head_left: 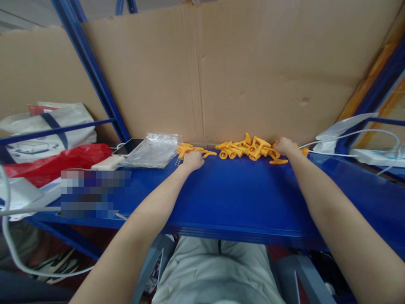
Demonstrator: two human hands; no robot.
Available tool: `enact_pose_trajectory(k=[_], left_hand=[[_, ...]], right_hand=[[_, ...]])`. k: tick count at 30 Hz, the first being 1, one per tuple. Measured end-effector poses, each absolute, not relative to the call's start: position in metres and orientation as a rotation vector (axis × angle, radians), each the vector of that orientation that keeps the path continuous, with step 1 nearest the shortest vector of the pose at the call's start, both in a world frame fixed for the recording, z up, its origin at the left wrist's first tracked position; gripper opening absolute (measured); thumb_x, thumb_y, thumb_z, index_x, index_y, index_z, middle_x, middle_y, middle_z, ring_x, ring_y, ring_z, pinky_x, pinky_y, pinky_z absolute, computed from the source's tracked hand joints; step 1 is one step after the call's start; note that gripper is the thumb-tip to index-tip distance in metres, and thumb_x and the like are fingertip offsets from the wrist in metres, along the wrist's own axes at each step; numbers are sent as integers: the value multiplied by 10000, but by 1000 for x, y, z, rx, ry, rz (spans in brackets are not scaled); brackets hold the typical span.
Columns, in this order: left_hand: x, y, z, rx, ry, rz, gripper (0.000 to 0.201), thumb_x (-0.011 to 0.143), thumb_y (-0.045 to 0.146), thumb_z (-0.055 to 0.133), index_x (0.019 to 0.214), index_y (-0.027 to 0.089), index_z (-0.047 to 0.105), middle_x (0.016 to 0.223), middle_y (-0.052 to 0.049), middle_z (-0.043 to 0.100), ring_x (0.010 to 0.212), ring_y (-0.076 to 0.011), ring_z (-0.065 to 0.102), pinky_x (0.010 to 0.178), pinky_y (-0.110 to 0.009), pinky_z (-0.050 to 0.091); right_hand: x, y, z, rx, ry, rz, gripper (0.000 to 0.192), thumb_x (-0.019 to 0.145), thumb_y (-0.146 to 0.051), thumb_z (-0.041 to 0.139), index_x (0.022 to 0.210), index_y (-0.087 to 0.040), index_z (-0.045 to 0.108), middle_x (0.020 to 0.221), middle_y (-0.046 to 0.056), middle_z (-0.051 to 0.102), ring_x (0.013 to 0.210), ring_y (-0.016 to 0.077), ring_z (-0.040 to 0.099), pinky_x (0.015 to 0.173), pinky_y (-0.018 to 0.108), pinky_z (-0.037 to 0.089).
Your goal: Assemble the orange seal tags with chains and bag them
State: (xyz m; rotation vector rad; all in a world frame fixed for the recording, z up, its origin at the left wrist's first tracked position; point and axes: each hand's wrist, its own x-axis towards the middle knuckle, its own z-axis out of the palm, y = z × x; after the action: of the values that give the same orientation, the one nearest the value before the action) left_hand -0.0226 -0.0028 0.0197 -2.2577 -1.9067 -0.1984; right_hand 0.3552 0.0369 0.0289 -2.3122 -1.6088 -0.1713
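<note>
Fingers of the left hand (193, 161) curl down onto a few orange plastic pieces (189, 149) at the back of the blue shelf (240, 198); whether they pinch one I cannot tell. The right hand (284, 146) rests, loosely closed, on the edge of the larger orange heap (249, 150) against the cardboard wall (240, 71) — small, stiff, light mouldings, probably easiest taken by the narrow stem. A clear plastic bag (155, 150) lies just beside the left hand.

A cardboard sheet (253, 71) is filling the upper frame behind the blue tabletop (240, 202). At left, a clear bag (154, 150) is lying beside a phone (128, 147), a red bag (53, 162) and a white bag (47, 126). White cables (351, 135) are running at right.
</note>
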Motion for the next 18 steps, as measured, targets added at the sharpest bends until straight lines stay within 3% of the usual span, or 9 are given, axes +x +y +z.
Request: enact_pose_trajectory(k=[4, 8, 13, 18], left_hand=[[-21, -2, 21, -2244, -1884, -397, 295, 931, 237, 442, 1094, 175, 681, 1172, -109, 721, 1134, -272, 660, 951, -372, 523], [-21, 2, 22, -2273, -1877, -636, 248, 947, 256, 469, 1092, 181, 655, 1102, -99, 733, 1060, -249, 679, 904, -339, 526], [-18, 11, 18, -2331, -1698, -1173, 96, 888, 174, 541, 926, 192, 628, 885, -49, 730, 872, -196, 686, 786, -283, 515], [-12, 11, 17, -2298, -1499, -1597, 73, 877, 198, 563, 805, 196, 562, 638, 19, 602, 638, -148, 591, 647, -244, 432]], right_hand=[[345, 27, 39, -2443, -1509, -91, 475, 862, -219, 545, 1290, -38, 642, 1255, 279, 654, 1190, 356, 633, 874, 390, 522], [338, 18, 43, -2401, -1504, -157, 444, 867, -222, 543, 1253, -39, 663, 1252, 285, 651, 1208, 379, 620, 913, 433, 518], [340, 20, 42, -2402, -1484, -142, 436, 847, -217, 553, 1233, -52, 668, 1254, 270, 655, 1208, 382, 619, 919, 446, 522], [346, 26, 38, -2380, -1461, -144, 396, 830, -287, 584, 1169, -113, 695, 1166, 229, 697, 1133, 356, 659, 854, 415, 537]])
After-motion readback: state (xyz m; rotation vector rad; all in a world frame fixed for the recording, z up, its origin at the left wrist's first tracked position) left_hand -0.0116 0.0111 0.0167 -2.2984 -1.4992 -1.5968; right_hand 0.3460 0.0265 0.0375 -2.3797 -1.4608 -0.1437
